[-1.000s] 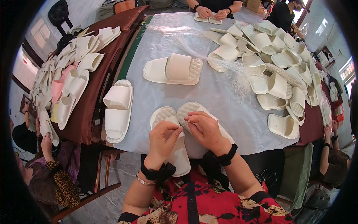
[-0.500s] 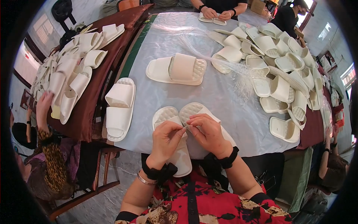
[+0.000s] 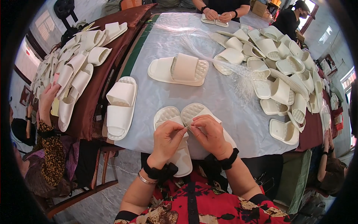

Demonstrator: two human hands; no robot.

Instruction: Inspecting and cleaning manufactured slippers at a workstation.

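Observation:
A pair of cream slippers lies in front of me at the table's near edge, the left slipper (image 3: 166, 113) and the right slipper (image 3: 195, 109) touching at their quilted ends. Over their straps, my left hand (image 3: 168, 140) and my right hand (image 3: 211, 137) meet, thumb and forefinger of each pinched together. A tiny pale bit shows between the fingertips, too small to name. The left slipper's other end juts past the table edge toward me. Further up lie a stacked slipper pair (image 3: 184, 69) and, at the left, another stacked pair (image 3: 122, 106).
A heap of cream slippers (image 3: 279, 71) covers the table's right side. Clear thin plastic strands (image 3: 242, 80) spread beside it. On the brown-covered table (image 3: 93, 86) at left, a co-worker's hand (image 3: 48, 95) touches more slippers. Across the table, another person's hands (image 3: 218, 15) hold a pair.
My hands stay pinched together over the pair, hardly moving. The co-worker's slipper at left, blurred before, now rests on the pile. The whole view has shifted slightly.

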